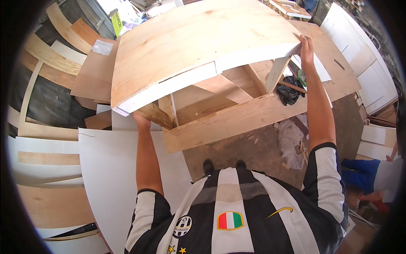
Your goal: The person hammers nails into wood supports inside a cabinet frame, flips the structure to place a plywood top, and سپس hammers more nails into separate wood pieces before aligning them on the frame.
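Note:
A large plywood panel (203, 40) with a white front edge spans the middle of the head view, tilted, its right corner higher up in the view. Beneath it a wooden frame (220, 122) shows slanting boards and a long front rail. My right hand (306, 51) grips the panel's near right corner, fingers curled over the edge. At the near left corner, my left hand (142, 121) holds the panel from underneath, beside a short rough wooden block (154, 115); its fingertips are hidden. Whether panel and frame are joined, I cannot tell.
A large white sheet (122, 182) lies close on my left, with stacked boards (50, 165) beyond. Black plastic (289, 91) and clear plastic wrap (291, 142) lie at right. Another person in blue trousers (359, 173) is at the far right, near leaning white panels (363, 63).

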`<state>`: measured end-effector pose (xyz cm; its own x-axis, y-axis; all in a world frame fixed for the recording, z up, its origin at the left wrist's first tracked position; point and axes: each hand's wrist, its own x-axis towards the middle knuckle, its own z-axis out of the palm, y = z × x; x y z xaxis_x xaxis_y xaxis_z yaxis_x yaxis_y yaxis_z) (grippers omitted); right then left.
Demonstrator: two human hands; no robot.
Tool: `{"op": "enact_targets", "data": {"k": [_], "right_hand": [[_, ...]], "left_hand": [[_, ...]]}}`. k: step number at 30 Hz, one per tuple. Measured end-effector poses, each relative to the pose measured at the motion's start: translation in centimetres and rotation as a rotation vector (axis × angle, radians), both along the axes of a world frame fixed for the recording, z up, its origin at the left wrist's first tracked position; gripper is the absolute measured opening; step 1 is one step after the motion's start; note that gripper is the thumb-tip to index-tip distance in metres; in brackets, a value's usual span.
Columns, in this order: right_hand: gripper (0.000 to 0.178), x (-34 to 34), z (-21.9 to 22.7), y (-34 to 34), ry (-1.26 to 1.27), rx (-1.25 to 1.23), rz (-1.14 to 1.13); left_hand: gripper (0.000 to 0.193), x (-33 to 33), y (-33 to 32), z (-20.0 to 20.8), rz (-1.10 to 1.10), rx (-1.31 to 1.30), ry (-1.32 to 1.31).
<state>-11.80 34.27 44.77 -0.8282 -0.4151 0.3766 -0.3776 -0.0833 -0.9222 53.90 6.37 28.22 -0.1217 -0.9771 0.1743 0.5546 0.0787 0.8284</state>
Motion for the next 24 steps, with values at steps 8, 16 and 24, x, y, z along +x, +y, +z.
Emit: {"op": "enact_targets", "data": {"k": [8, 16, 24], "right_hand": [[0.05, 0.6, 0.3, -0.1, -0.054, -0.036, 0.018], [0.046, -0.2, -0.4, -0.4, -0.01, -0.049, 0.023], [0.05, 0.4, 0.1, -0.1, -0.078, 0.01, -0.029]], "left_hand": [[0.058, -1.4, 2.5, -0.4, 0.063, -0.01, -0.014], [0.061, -1.8, 2.7, 0.1, 0.041, 0.002, 0.019], [0.061, -1.5, 2.6, -0.6, 0.049, -0.004, -0.048]]}}
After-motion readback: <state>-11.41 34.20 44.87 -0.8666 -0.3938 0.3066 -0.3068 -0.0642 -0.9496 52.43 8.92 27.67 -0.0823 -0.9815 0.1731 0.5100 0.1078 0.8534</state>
